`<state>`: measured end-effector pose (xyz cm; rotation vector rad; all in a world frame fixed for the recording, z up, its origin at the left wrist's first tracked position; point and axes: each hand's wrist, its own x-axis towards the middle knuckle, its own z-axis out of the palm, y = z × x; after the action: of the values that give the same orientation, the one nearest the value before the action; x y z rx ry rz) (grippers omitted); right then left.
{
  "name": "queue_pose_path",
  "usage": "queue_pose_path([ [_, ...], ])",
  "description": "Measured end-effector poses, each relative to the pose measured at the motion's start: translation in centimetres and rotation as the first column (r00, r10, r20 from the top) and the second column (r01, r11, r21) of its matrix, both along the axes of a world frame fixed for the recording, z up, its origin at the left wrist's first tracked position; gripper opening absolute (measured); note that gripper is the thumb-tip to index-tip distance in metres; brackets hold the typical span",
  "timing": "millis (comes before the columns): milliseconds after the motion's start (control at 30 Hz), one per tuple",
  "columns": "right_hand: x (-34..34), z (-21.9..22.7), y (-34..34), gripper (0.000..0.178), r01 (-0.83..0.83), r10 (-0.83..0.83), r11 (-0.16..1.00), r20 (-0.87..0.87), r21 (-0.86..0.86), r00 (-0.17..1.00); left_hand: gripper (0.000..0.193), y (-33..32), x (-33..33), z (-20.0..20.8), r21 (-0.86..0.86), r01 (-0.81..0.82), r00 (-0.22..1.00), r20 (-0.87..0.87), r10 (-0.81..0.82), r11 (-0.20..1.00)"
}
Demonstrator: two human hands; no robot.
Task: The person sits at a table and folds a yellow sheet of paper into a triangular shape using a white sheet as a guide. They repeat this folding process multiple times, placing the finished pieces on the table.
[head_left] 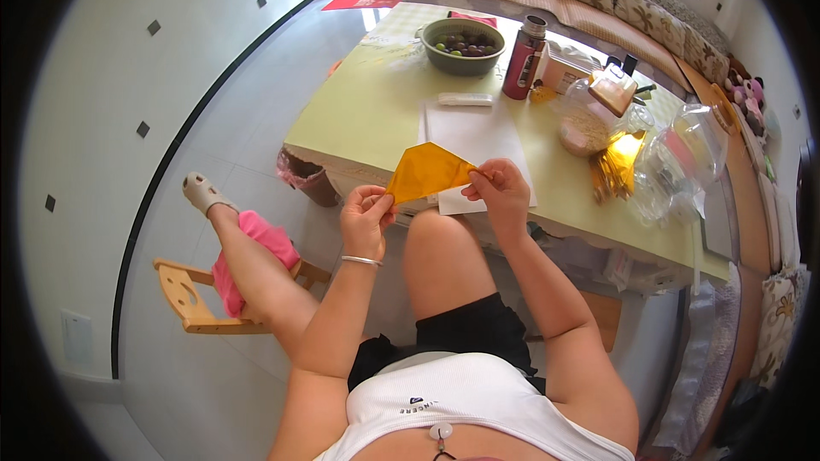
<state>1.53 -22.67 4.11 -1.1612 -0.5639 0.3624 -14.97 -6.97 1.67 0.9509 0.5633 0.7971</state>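
Between my hands, in front of the table's near edge, I hold up a folded sheet of shiny gold paper point(430, 172) with a pointed top. My left hand point(367, 215) pinches its lower left corner between thumb and fingers. At the right corner, my right hand point(500, 189) grips it the same way, other fingers curled. Behind the folded paper, white sheets point(478, 138) lie on the pale green table point(359, 111). A small white oblong item point(465, 100) rests at their far edge. More gold foil paper point(617, 166) is heaped to the right.
Farther back stand a bowl of dark and green fruit point(462, 47) and a dark red thermos point(524, 60). Clear plastic bags point(683, 162) crowd the table's right side. My left leg rests over a small wooden chair point(192, 294) with pink cloth point(248, 256). A bin point(312, 181) stands beneath the table edge.
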Motion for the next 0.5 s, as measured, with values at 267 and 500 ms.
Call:
queue_pose_path([
  [267,-5.2,-0.8,1.6,0.007,-0.049,0.055,0.997,0.113,-0.054,0.992,0.013,-0.1,-6.2,-0.8,-0.034,-0.147,0.984,0.099,0.149,0.989],
  [500,-9.3,-0.9,1.6,0.006,-0.138,0.149,0.988,0.233,-0.061,0.961,0.012,-0.8,-11.7,-1.1,-0.004,-0.245,0.964,0.104,0.244,0.969],
])
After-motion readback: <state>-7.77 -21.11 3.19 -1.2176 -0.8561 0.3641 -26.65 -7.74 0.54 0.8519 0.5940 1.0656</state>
